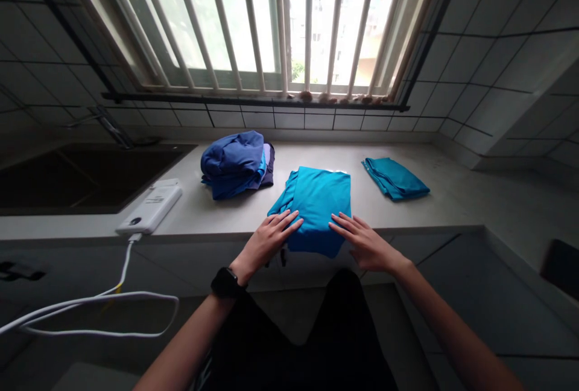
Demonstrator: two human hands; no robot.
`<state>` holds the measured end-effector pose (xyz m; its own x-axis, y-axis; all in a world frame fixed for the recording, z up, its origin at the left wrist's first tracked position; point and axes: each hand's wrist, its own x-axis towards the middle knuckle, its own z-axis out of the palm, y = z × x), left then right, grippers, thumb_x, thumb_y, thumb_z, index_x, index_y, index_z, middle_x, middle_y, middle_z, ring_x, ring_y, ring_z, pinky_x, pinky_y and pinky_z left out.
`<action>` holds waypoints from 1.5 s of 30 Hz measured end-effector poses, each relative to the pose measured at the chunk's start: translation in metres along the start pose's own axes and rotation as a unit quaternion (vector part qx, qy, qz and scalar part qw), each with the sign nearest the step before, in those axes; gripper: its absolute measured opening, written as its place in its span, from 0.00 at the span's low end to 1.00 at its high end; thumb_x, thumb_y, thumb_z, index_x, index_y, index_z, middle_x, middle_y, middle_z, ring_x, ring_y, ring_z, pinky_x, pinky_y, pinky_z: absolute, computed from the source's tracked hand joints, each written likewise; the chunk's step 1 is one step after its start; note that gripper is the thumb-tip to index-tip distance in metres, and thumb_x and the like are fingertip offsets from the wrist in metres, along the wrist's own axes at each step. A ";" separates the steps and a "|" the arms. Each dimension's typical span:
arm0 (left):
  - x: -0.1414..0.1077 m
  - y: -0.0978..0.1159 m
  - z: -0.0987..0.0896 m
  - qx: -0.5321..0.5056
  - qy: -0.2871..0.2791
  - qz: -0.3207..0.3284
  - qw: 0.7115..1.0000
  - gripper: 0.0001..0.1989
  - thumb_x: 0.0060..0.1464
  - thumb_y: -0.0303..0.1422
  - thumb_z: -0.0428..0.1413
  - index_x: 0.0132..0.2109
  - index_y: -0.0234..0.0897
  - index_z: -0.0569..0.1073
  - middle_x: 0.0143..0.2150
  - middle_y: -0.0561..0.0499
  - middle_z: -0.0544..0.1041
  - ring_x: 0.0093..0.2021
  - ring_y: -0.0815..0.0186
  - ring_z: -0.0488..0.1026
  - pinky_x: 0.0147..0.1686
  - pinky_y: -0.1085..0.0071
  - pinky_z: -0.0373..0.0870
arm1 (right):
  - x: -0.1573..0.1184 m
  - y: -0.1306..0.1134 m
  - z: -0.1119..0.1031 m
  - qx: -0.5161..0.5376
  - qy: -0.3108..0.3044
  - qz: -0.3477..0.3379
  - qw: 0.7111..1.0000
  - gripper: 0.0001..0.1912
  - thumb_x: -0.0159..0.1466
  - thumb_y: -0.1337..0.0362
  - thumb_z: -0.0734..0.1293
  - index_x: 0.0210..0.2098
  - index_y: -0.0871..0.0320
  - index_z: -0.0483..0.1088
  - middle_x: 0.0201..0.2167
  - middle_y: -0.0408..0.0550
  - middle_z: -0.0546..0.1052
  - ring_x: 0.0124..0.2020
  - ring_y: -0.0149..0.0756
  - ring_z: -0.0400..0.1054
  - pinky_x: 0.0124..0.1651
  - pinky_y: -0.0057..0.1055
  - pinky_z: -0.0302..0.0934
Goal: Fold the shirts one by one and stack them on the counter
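Note:
A bright blue piece of clothing (pixel 319 198) lies partly folded on the white counter, its near end hanging over the front edge. My left hand (pixel 270 235) rests on its left side with fingers stretched out flat. On the opposite side, my right hand (pixel 359 239) lays its extended fingers on the cloth near the counter edge. To the right is a folded teal garment (pixel 395 178). Behind and to the left sits a heap of clothes with a dark blue garment (pixel 233 158) on top and purple and darker cloth beneath.
A white power bank (pixel 151 207) with a white cable (pixel 129 258) lies at the counter's front left, beside a dark sink (pixel 81 177) and its tap (pixel 111 125). A barred window (pixel 271 29) rises behind the counter (pixel 316 148). Cabinet fronts are below.

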<state>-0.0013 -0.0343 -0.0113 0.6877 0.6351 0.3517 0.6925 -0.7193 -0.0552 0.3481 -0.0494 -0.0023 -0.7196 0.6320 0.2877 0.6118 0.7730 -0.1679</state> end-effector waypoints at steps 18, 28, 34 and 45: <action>0.079 -0.019 -0.082 -0.158 0.135 -0.140 0.968 0.23 0.61 0.31 0.59 0.62 0.40 0.69 0.45 0.48 0.82 0.46 0.59 0.80 0.50 0.63 0.76 | 0.052 -0.003 -0.026 0.024 0.229 0.228 0.946 0.14 0.70 0.59 0.61 0.37 0.56 0.76 0.28 0.51 0.79 0.32 0.44 0.74 0.37 0.35 0.66; 0.113 -0.004 -0.015 -0.091 -0.041 -0.162 0.982 0.26 0.70 0.42 0.48 0.69 0.38 0.69 0.73 0.41 0.67 0.73 0.51 0.63 0.71 0.53 0.61 | 0.079 -0.009 -0.004 -0.014 0.121 0.270 0.955 0.27 0.73 0.59 0.58 0.68 0.61 0.66 0.67 0.62 0.71 0.68 0.51 0.64 0.67 0.48 0.63; 0.100 -0.001 0.000 -0.095 -0.075 -0.190 0.974 0.28 0.70 0.46 0.47 0.72 0.43 0.67 0.77 0.45 0.60 0.76 0.53 0.59 0.73 0.54 0.57 | 0.074 -0.021 0.011 -0.075 0.025 0.295 0.952 0.29 0.77 0.58 0.54 0.74 0.58 0.61 0.75 0.53 0.61 0.77 0.50 0.51 0.73 0.50 0.53; 0.079 0.065 -0.019 0.000 -0.030 -0.250 0.968 0.40 0.58 0.56 0.61 0.66 0.31 0.71 0.63 0.31 0.74 0.63 0.42 0.70 0.60 0.50 0.69 | 0.105 0.017 -0.005 -0.085 -0.035 0.289 0.953 0.27 0.78 0.57 0.51 0.73 0.49 0.61 0.77 0.49 0.58 0.77 0.49 0.51 0.73 0.55 0.51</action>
<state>0.0943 -0.0362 0.0302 0.2779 0.9191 0.2794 0.9421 -0.3175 0.1075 0.2844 0.0297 0.0303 -0.2631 0.9560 0.1296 0.9526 0.2787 -0.1221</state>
